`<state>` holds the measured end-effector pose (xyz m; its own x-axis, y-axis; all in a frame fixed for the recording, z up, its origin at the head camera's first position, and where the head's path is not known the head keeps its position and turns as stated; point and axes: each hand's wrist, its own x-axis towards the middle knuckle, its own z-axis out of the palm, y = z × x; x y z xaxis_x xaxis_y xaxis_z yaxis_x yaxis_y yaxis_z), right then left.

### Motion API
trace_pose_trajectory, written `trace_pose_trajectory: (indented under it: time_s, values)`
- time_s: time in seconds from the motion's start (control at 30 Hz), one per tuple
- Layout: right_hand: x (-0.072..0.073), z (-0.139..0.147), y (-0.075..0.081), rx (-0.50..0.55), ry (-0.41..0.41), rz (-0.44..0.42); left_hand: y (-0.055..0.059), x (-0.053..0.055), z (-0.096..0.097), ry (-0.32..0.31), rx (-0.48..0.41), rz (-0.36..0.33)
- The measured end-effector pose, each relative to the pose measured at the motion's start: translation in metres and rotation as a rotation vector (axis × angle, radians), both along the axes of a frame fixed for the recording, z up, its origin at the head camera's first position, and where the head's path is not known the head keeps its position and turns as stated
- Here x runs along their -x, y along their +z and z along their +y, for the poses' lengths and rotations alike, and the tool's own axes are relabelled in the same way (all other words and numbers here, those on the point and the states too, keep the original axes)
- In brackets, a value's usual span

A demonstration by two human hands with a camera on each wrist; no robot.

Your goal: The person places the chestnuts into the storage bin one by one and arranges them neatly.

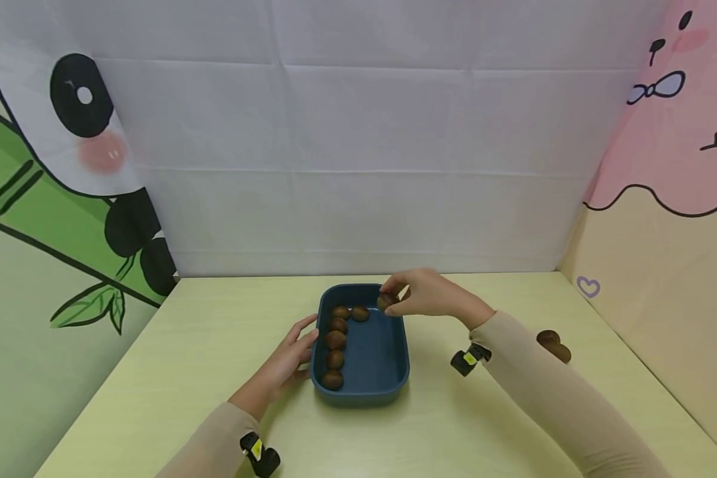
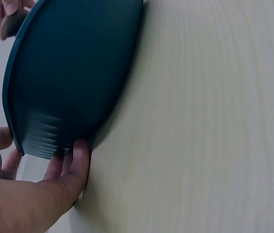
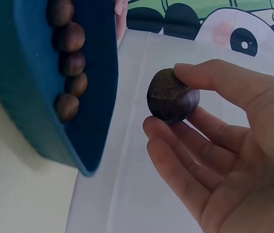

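Note:
A brown chestnut (image 3: 173,95) is pinched between the thumb and fingers of my right hand (image 1: 424,293), over the far right corner of a blue rectangular bin (image 1: 373,400). Inside the bin, several chestnuts (image 1: 335,340) form a column along the left wall, and one more chestnut (image 1: 360,313) lies beside the column's far end. My left hand (image 1: 283,365) rests against the bin's outer left side, its fingers touching the wall. The left wrist view shows those fingertips (image 2: 81,148) on the outside of the bin.
A couple of chestnuts (image 1: 553,345) lie on the table at the right, partly hidden by the right sleeve. The pale wooden table (image 1: 215,332) meets a white cloth backdrop (image 1: 364,199) behind. Printed cartoon panels stand at both sides.

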<state>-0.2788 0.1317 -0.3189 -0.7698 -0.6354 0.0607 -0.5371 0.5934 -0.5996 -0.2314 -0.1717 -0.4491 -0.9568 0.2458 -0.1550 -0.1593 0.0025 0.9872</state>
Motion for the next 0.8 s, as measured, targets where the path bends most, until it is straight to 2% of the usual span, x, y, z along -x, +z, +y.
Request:
trace_pose_trajectory:
  time_s: [0.2,0.4,0.63,0.8]
  values:
    - [0.023,-0.030,-0.005,-0.055,0.031,-0.033,0.000,0.000,0.000,-0.002,0.000,-0.001]
    - [0.042,-0.052,-0.018,-0.015,0.035,-0.204,0.000,0.001,0.000,-0.009,-0.010,0.001]
    - [0.058,-0.069,-0.040,-0.036,-0.018,-0.322,-0.001,0.002,0.000,-0.014,-0.015,-0.001]
    - [0.062,-0.075,-0.053,-0.106,-0.072,-0.329,-0.001,0.003,0.002,-0.003,-0.007,0.004]
